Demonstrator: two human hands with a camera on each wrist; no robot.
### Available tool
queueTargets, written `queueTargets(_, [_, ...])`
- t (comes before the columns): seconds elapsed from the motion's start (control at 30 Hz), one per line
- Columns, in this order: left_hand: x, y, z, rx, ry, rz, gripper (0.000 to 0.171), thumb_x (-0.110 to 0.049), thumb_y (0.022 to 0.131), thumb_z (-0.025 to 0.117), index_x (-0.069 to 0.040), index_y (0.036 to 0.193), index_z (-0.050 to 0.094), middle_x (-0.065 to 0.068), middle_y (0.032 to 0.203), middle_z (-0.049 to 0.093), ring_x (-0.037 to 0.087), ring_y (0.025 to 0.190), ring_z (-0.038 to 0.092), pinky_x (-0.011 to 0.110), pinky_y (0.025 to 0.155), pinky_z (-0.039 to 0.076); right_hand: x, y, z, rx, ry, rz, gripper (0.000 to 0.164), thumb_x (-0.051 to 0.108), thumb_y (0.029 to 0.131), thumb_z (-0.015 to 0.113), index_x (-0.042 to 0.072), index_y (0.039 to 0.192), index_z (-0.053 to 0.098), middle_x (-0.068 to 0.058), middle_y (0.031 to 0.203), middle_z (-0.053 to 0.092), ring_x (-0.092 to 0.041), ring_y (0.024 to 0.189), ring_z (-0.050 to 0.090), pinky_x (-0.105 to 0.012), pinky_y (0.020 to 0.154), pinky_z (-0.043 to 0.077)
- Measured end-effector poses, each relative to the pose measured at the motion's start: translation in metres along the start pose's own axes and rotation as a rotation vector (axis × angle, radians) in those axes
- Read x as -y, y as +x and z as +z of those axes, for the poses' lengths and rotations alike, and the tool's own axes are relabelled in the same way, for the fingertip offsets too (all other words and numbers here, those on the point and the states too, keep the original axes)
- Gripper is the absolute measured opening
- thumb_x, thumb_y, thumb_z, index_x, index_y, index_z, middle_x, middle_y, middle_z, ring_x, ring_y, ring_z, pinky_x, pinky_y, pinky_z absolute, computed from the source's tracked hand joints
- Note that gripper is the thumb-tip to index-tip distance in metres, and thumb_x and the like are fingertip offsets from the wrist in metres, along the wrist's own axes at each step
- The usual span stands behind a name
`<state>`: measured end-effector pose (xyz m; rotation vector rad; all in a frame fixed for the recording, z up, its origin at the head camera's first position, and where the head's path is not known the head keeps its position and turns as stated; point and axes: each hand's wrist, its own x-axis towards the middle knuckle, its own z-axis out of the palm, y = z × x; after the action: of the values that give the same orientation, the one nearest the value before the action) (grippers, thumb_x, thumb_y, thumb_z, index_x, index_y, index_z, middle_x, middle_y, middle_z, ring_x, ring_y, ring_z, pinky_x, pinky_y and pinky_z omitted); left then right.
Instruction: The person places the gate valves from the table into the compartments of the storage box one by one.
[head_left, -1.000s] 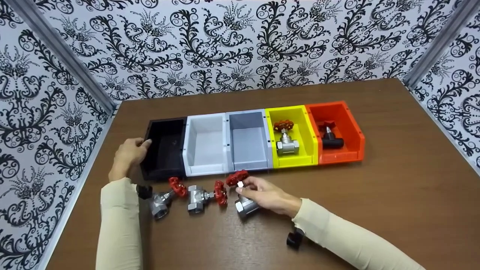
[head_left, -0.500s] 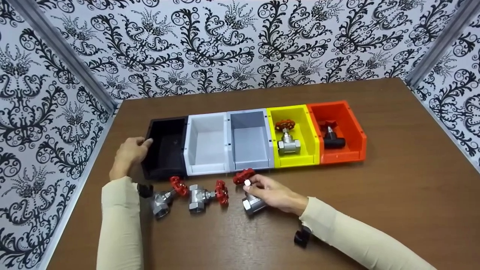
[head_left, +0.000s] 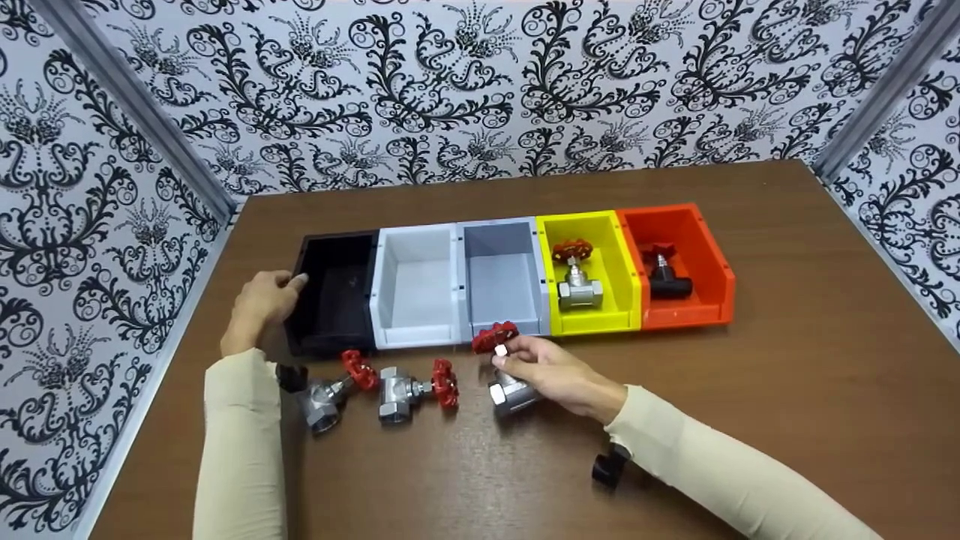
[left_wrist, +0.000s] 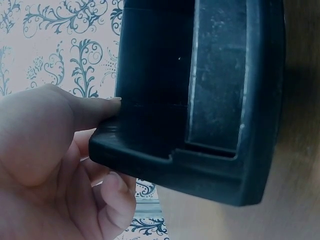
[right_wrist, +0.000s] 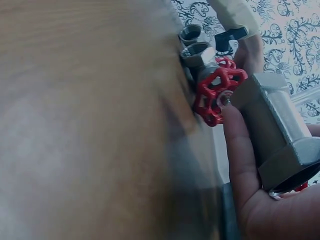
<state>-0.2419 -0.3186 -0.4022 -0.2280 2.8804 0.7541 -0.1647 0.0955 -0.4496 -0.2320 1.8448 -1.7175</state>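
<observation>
My right hand [head_left: 562,375] grips a steel gate valve [head_left: 512,394] by its neck, thumb and fingers round it. Its red handwheel [head_left: 495,337] points up toward the grey bin's front lip; in the right wrist view the steel valve body [right_wrist: 277,130] lies against my palm. My left hand [head_left: 262,307] holds the left wall of the black bin [head_left: 330,345], with the thumb over the rim and the fingers outside, as the left wrist view shows. Two more valves lie on the table: one [head_left: 322,405] beside my left wrist, another [head_left: 396,394] between my hands.
Right of the black bin, joined in a row, are a white bin [head_left: 416,336], a grey bin [head_left: 506,328], a yellow bin [head_left: 592,324] and an orange bin [head_left: 686,315]. A red-wheeled valve [head_left: 579,291] lies in the yellow one, a black-bodied valve [head_left: 667,286] in the orange one.
My right hand has moved right with the valve, then slightly up toward the bins. The left hand stays on the black bin.
</observation>
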Motion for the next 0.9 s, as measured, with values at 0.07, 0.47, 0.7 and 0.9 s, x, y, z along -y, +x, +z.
queueTargets(0.07, [0.0,0.0,0.0,0.001,-0.001,-0.003,0.05,-0.042,0.104,0.04,-0.001,0.126,0.058,0.034,0.138,0.048,0.056,0.126,0.043,0.066,0.103,0.033,0.004,0.0,-0.002,0.009,-0.001,0.0,0.044,0.025,0.099,0.061,-0.007,0.127,0.048,-0.015,0.107,0.062,-0.018,0.087,0.061,-0.027,0.077,0.051])
queueTargets(0.47, [0.001,0.002,-0.001,0.01,0.002,-0.014,0.053,-0.043,0.104,0.04,-0.002,0.136,0.054,0.034,0.143,0.043,0.057,0.13,0.038,0.067,0.105,0.032,0.027,0.002,-0.008,-0.03,0.048,-0.021,0.04,0.022,0.1,0.059,-0.004,0.128,0.046,-0.015,0.115,0.061,-0.02,0.098,0.059,-0.032,0.091,0.048])
queueTargets(0.7, [0.001,0.0,0.0,0.017,-0.005,-0.013,0.053,-0.043,0.105,0.039,-0.002,0.135,0.054,0.033,0.143,0.044,0.056,0.131,0.038,0.067,0.105,0.032,0.038,0.01,-0.01,-0.065,0.108,-0.072,0.037,0.012,0.099,0.055,-0.008,0.128,0.043,-0.008,0.102,0.064,-0.017,0.09,0.06,-0.028,0.085,0.048])
queueTargets(0.9, [-0.001,0.0,0.001,0.005,0.003,-0.011,0.053,-0.043,0.104,0.04,-0.002,0.134,0.055,0.033,0.144,0.044,0.056,0.13,0.04,0.066,0.104,0.033,0.045,0.018,-0.01,-0.146,0.127,-0.067,0.034,0.009,0.098,0.055,-0.006,0.127,0.043,-0.016,0.111,0.063,-0.018,0.092,0.06,-0.027,0.086,0.049])
